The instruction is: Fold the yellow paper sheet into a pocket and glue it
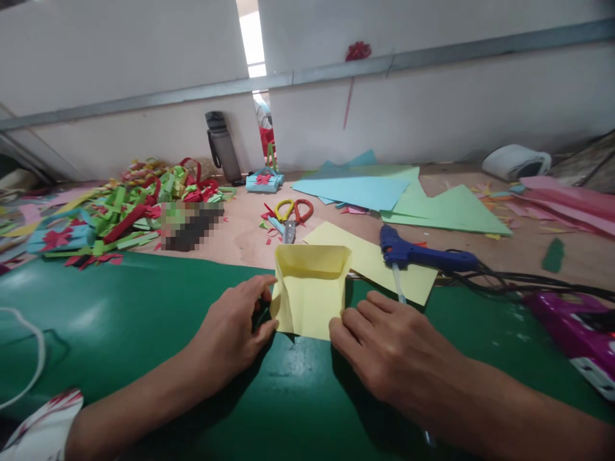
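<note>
A folded yellow paper piece (310, 288), shaped like an open pouch, stands on the green mat (144, 320). My left hand (230, 330) pinches its left edge with thumb and fingers. On the other side, my right hand (384, 346) presses its fingertips on the lower right corner, fingers curled down onto the paper. A flat yellow sheet (375, 262) lies just behind the folded piece.
A blue glue gun (423, 256) lies on the yellow sheet, its cable trailing right. Scissors (291, 218) with red and yellow handles sit behind. Blue and green sheets (384, 192), a pile of paper strips (125, 205), a dark bottle (221, 147) and a purple object (571, 330) surround the mat.
</note>
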Demonstrator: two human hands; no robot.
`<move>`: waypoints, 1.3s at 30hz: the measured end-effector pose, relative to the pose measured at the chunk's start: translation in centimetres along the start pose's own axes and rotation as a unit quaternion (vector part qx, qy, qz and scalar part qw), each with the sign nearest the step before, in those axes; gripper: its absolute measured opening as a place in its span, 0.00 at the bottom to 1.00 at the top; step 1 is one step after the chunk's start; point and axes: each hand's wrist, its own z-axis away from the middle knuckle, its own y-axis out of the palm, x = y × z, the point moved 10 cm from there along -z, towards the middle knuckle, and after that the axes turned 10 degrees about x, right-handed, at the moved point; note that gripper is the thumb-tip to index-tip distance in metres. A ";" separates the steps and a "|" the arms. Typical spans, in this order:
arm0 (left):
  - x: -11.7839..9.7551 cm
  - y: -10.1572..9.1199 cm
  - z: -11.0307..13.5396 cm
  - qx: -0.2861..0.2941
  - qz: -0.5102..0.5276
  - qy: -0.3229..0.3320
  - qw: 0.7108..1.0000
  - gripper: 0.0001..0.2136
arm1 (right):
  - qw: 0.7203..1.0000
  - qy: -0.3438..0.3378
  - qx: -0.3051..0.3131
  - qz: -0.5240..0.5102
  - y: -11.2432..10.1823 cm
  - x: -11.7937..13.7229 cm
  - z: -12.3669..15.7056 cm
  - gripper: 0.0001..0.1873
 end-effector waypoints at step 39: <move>-3.1 -0.5 3.2 -0.088 -0.149 0.133 0.976 0.14 | 0.967 0.034 0.114 -0.225 3.0 1.6 -2.8 0.22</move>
